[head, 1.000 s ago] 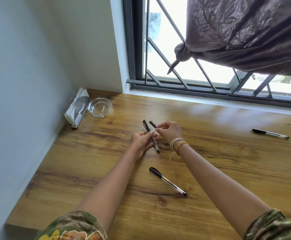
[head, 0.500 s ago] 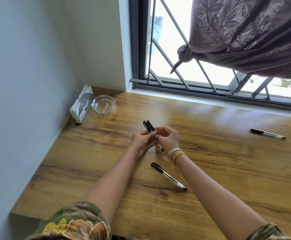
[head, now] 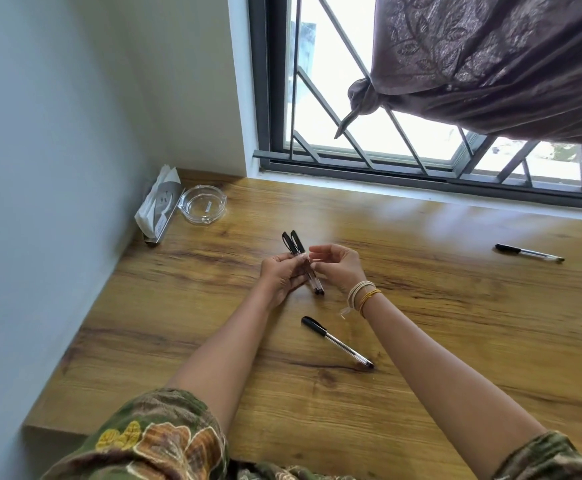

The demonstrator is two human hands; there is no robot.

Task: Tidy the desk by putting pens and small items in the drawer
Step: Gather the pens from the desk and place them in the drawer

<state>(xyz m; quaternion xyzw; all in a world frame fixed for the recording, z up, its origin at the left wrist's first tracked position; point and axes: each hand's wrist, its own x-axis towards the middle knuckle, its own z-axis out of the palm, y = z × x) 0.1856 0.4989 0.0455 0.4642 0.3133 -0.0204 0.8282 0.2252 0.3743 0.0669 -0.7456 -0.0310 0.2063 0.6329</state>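
Two clear pens with black caps (head: 295, 243) lie side by side in my left hand (head: 282, 275), which grips them around the middle, caps pointing away from me, just above the wooden desk (head: 455, 323). My right hand (head: 338, 268) is right beside them with its fingers loosely curled and the fingertips at the pens' barrels. A third pen (head: 337, 342) lies on the desk near my forearms. A fourth pen (head: 529, 253) lies far right. No drawer is in view.
A glass ashtray (head: 202, 205) and a napkin holder with white tissues (head: 157, 209) stand in the back left corner against the wall. A barred window (head: 369, 140) and a knotted brown curtain (head: 490, 64) are behind the desk.
My right hand has brought the second pen against the first one in my left hand, and the two now lie parallel. My right fingers have loosened. The view has shifted slightly.
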